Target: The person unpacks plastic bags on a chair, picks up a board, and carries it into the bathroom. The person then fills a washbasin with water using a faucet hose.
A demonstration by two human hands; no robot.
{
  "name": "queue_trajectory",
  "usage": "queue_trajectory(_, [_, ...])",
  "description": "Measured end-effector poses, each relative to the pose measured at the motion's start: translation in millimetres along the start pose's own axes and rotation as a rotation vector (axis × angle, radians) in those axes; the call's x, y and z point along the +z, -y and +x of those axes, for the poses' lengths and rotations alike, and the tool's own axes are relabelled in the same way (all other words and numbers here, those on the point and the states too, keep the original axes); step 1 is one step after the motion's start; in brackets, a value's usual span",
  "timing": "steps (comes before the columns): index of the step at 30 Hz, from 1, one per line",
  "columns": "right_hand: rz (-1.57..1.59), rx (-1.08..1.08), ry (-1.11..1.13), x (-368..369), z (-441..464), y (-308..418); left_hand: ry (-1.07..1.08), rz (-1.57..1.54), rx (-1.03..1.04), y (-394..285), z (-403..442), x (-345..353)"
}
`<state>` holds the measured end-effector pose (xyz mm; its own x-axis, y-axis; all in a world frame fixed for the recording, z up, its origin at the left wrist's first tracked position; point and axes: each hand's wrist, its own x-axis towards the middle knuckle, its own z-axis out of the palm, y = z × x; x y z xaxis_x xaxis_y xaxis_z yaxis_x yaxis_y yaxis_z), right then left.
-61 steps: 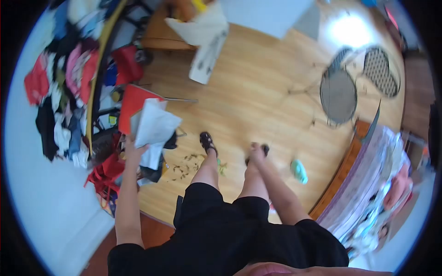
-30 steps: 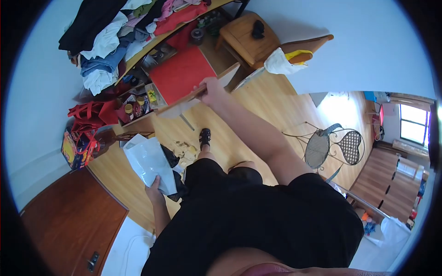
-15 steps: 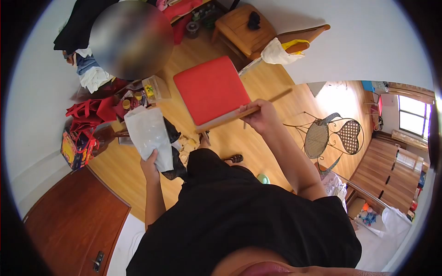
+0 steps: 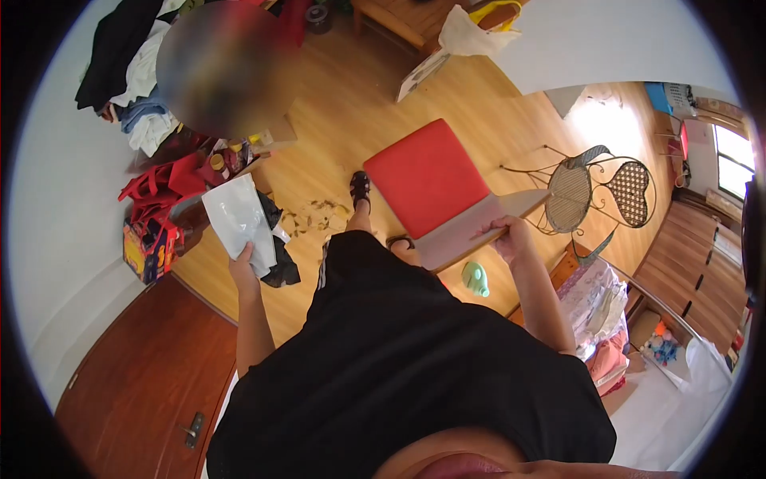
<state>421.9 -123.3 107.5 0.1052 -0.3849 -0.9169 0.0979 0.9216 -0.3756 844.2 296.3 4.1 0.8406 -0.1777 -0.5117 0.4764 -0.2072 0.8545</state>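
Red-seated chair [image 4: 431, 177]: located ahead of the person; seat front points away, toward upper left. Long axis of backrest edge runs lower left to upper right. Right hand [image 4: 509, 238] clamped on that edge. Left hand [image 4: 246, 265], well apart, grips white packet [image 4: 236, 214], long axis slanting down-right.

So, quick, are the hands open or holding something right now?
Left hand: closed on a glossy white item, perhaps a bag.
Right hand: closed on the back edge of the red-seated chair.
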Motion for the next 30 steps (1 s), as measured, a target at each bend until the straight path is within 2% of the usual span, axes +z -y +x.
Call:
queue_trajectory(6, [0.046, -0.065, 0.014, -135, -9, 2, -0.142, 0.058, -0.120, 71, -16, -53])
queue_trajectory(8, [0.068, -0.080, 0.000, -181, -5, 3, -0.126, 0.090, -0.132, 80, -36, -51])
queue_trajectory(12, [-0.035, -0.187, 0.143, -256, 1, 1, -0.049, 0.078, -0.065, 102, -61, -43])
queue_trajectory(13, [-0.089, -0.249, 0.122, -281, 10, 0, -0.071, 0.138, -0.139, 109, -60, -42])
queue_trajectory(14, [-0.100, -0.237, 0.147, -301, 14, 1, -0.007, 0.065, -0.085, 109, -71, -28])
queue_trajectory(15, [-0.105, -0.228, 0.164, -313, 17, 3, 0.068, 0.086, -0.140, 107, -72, -21])
queue_trajectory(16, [-0.021, -0.194, 0.037, -322, 20, 3, 0.076, 0.119, -0.170, 99, -81, -8])
queue_trajectory(17, [0.040, -0.190, -0.013, -335, 22, 2, 0.174, 0.069, -0.181, 89, -93, 4])
queue_trajectory(18, [0.095, -0.182, -0.048, -348, 22, 2, 0.197, 0.046, -0.198, 108, -80, -10])
queue_trajectory(19, [0.069, -0.194, -0.131, -365, 19, 2, 0.206, 0.016, -0.210, 125, -63, -20])
queue_trajectory(21, [0.000, -0.202, -0.274, -389, 15, -4, 0.199, 0.082, -0.169, 110, -85, -4])
queue_trajectory(23, [0.036, -0.226, -0.321, -424, 18, -11, 0.177, 0.202, -0.142, 108, -101, -2])
queue_trajectory(27, [-0.002, -0.247, -0.346, -493, 40, -33, 0.185, 0.197, -0.072, 107, -114, -16])
queue_trajectory(30, [-0.144, -0.331, -0.484, -534, 56, -62, 0.143, 0.200, -0.099, 74, -161, -1])
